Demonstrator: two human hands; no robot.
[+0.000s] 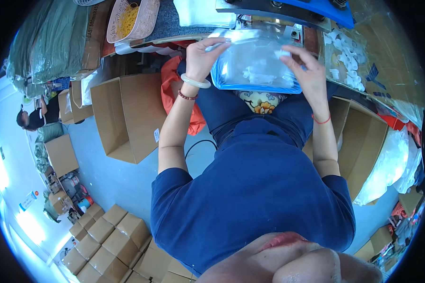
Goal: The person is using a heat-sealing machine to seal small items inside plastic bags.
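My left hand (202, 59), with a pale bangle and a beaded bracelet at the wrist, pinches the edge of a clear plastic bag (241, 35). The bag stretches rightward over a blue-rimmed tray (264, 88) at my lap. Inside the tray lie clear plastic and several small white pieces (259, 76). To the right, my right hand (307, 68) has thumb and forefinger closed on a small white plastic piece (282, 53), whose exact kind I cannot make out. It is held above the tray's right side, apart from my left hand.
White plastic parts (349, 59) lie on cardboard at the right. A basket (148, 23) holds yellow rubber bands at the back left. A blue machine part (337, 20) overhangs the far edge. Open cartons (144, 115) flank my legs; stacked boxes (113, 240) stand at lower left.
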